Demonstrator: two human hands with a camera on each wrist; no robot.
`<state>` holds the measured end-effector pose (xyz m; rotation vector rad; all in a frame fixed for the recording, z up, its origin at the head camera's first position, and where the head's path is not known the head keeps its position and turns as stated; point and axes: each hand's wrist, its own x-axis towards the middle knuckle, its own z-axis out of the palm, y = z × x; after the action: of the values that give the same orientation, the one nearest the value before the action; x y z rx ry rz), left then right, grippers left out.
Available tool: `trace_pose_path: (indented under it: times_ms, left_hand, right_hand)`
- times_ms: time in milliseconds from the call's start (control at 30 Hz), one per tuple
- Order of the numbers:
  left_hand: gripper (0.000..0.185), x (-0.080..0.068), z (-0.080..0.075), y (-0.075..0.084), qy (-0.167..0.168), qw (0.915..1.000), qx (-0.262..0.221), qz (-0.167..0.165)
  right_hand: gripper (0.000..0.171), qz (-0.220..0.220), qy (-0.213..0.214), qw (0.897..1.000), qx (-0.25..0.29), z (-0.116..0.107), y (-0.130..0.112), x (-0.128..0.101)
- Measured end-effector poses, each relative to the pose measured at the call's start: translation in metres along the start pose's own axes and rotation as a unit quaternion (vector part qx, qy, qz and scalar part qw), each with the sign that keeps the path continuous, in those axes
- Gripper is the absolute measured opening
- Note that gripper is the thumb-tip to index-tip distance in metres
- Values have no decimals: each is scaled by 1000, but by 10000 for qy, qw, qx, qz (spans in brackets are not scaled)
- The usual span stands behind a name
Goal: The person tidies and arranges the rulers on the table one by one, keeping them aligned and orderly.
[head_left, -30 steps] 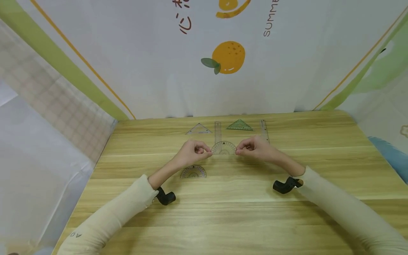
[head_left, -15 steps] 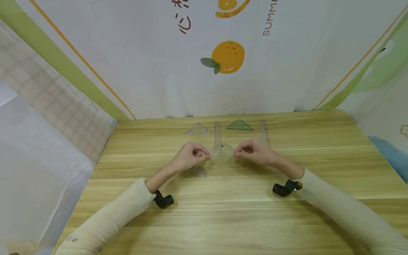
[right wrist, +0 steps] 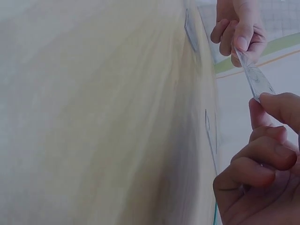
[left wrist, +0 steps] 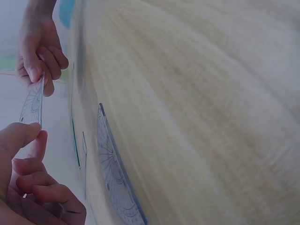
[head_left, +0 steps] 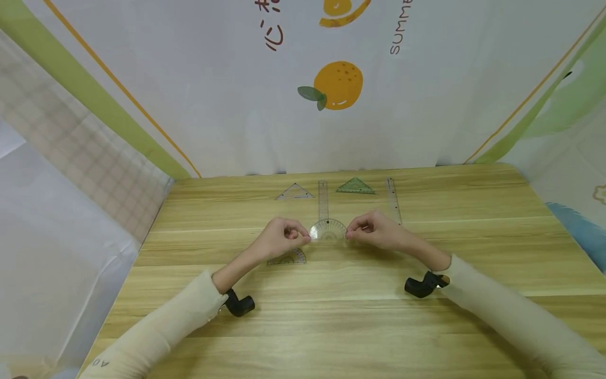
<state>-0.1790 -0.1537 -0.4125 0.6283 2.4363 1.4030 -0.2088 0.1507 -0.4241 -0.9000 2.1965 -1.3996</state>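
Note:
A clear semicircular protractor (head_left: 328, 230) is held up off the table between both hands, its curved side away from the person. My left hand (head_left: 282, 235) pinches its left corner between thumb and fingertips, while my right hand (head_left: 377, 230) pinches the right corner the same way. In the right wrist view the raised protractor (right wrist: 255, 79) is seen nearly edge-on, well off the tabletop. A second clear protractor (head_left: 294, 258) lies flat just below my left hand, which overlaps its upper edge. The left wrist view shows this lying protractor (left wrist: 112, 168) too.
Along the back of the wooden table (head_left: 331, 326) lie a clear set square (head_left: 295, 196), a clear ruler (head_left: 323, 197), a green set square (head_left: 356, 186) and another clear ruler (head_left: 392, 197). A white curtain with an orange print (head_left: 338, 85) hangs behind the table.
Both hands have drawn the held protractor towards the person and slightly left. More of the left ruler shows behind it, and my left hand now covers part of the lying protractor.

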Motion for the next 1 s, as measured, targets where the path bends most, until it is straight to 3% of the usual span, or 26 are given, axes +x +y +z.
trace_pose_path:
  times_ms: [433, 1000]
  left_hand:
    - [11, -9, 1, -3, 11, 9999, -103, -45]
    - [8, -15, 4, 0, -63, 9997, 127, -178]
  right_hand:
    - [13, 93, -165, 9995, 241, 9, -4, -1]
    - [12, 127, -315, 9994, 36, 15, -3, -4]
